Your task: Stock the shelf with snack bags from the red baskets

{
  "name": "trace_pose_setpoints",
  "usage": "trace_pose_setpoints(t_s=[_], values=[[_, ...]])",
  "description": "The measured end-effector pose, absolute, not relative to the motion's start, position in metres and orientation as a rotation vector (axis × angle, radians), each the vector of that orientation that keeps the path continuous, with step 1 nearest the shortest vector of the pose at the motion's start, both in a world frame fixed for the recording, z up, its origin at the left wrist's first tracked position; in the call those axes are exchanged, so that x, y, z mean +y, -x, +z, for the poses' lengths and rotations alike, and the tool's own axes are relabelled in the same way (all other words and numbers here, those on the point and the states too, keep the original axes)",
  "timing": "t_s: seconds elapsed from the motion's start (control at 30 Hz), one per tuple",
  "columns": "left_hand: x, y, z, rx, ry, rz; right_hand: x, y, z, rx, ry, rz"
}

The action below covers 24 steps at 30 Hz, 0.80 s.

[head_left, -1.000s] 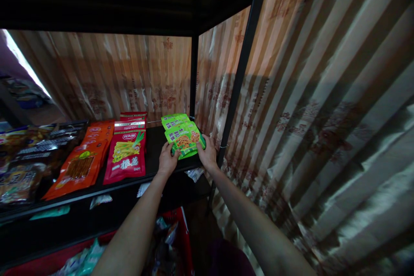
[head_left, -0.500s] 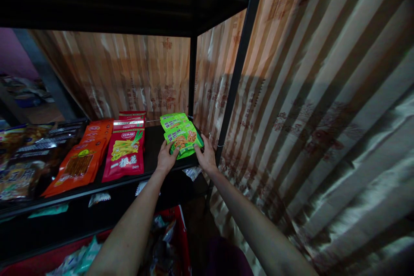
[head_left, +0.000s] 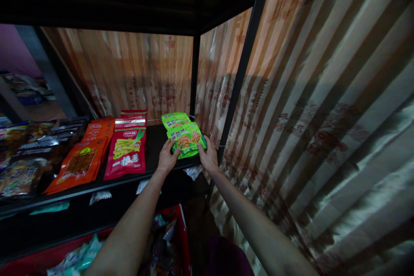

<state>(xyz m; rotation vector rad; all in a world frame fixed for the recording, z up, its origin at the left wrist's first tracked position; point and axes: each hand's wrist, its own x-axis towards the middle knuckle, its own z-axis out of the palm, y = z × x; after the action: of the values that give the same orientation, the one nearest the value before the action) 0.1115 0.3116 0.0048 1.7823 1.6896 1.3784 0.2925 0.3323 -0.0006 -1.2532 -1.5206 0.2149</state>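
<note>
Both my hands reach to the right end of a black shelf (head_left: 152,146). A stack of green snack packets (head_left: 186,139) lies there, near the front edge. My left hand (head_left: 167,158) grips the stack's near left corner, thumb on top. My right hand (head_left: 208,156) holds its right side, fingers curled round the edge. More green packets (head_left: 174,118) lie just behind the stack, toward the back of the shelf.
Red packets (head_left: 127,153), orange packets (head_left: 82,161) and dark packets (head_left: 26,155) lie in rows to the left. A black upright post (head_left: 241,73) stands right of my hands, with a striped curtain (head_left: 323,116) beyond. A red bin of goods (head_left: 168,241) sits below.
The hands and the green stack have stayed at the same spot on the shelf; only the camera has shifted slightly.
</note>
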Motion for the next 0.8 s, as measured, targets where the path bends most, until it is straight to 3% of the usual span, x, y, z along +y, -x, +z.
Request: trace_pose_setpoints(t_s=[0.8], values=[[0.3063,-0.1177,0.0142,1.787,-1.82,1.233,0.3251,-0.2876,-0.0031,-1.687,1.182,0.175]])
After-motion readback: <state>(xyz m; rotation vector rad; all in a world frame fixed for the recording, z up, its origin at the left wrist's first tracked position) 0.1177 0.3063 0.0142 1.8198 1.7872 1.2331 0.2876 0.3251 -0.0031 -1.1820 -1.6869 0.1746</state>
